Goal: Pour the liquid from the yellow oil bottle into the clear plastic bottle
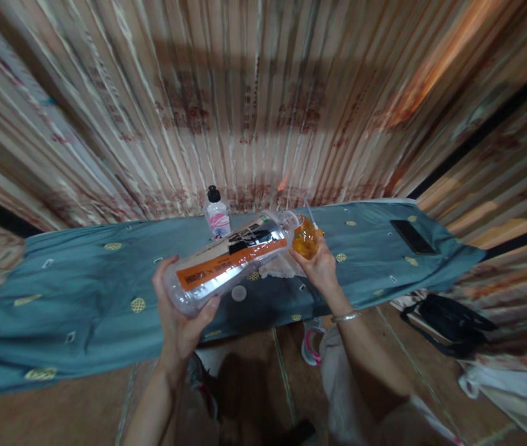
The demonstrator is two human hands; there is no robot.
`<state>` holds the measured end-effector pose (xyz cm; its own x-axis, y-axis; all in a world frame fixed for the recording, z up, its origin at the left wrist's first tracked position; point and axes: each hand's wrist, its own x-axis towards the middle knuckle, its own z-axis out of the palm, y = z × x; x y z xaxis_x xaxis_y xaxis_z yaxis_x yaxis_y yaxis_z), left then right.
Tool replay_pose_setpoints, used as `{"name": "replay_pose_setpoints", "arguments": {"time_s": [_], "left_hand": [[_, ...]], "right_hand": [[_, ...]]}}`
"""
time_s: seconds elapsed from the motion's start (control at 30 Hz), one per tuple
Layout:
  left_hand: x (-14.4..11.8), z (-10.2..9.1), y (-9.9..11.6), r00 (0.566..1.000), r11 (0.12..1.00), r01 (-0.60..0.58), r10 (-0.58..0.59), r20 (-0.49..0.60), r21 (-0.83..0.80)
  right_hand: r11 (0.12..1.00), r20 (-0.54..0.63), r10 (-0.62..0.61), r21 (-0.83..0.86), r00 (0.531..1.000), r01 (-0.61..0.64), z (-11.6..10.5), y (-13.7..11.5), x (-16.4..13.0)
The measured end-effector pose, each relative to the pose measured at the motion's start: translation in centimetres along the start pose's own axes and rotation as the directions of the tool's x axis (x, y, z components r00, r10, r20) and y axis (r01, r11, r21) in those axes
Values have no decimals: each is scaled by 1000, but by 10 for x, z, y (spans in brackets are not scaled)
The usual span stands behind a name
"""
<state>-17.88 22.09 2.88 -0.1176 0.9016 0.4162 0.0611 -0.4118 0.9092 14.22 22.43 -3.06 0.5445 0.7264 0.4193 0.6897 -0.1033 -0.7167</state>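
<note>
My left hand (182, 316) is wrapped round the base of a large clear plastic bottle (230, 260) with an orange, white and black label. The bottle tilts, its neck lower in line toward the right and close to a small round container of amber liquid (305, 239). That container is in my right hand (322, 263), fingers closed round it. Whether the two mouths touch, I cannot tell. Below the bottle lie a round whitish cap (239, 293) and crumpled white tissue or plastic (279, 267). Behind it stands a small clear bottle (218, 217) with a black top and pink label.
A blue-green cloth with yellow patterns (91, 291) covers the long narrow table. A dark phone-like slab (412, 236) lies at its right end. Pleated curtains (245, 111) hang right behind. On the floor at right are a black bag (447, 322) and a white bag (514, 393).
</note>
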Motion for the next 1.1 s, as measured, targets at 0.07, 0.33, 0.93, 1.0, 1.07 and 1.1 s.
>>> {"name": "replay_pose_setpoints", "arguments": {"time_s": [0.07,0.33,0.93,1.0,1.07,1.1], "left_hand": [[0,-1,-1,1000,1000,4,-4,3,-9],[0,-3,-3,1000,1000,0,0,-2,19],[0,-1,2,999,999,-50,50,-3,-2],[-1,-1,2,998,998,-57,57,0,-4],[-1,-1,2,998,998,-63,63,-3,0],[-1,-1,2,998,998,-63,63,-4,3]], "right_hand": [[1000,1,5,-2,1000,-5,0,-1,0],[999,-4,-18,-29,1000,18,1,2,0],[1000,-1,-15,-25,1000,15,1,2,0],[999,-1,-20,-24,1000,20,1,2,0],[999,-3,-22,-28,1000,22,1,3,0],[999,-4,-20,-29,1000,20,1,3,0]]}}
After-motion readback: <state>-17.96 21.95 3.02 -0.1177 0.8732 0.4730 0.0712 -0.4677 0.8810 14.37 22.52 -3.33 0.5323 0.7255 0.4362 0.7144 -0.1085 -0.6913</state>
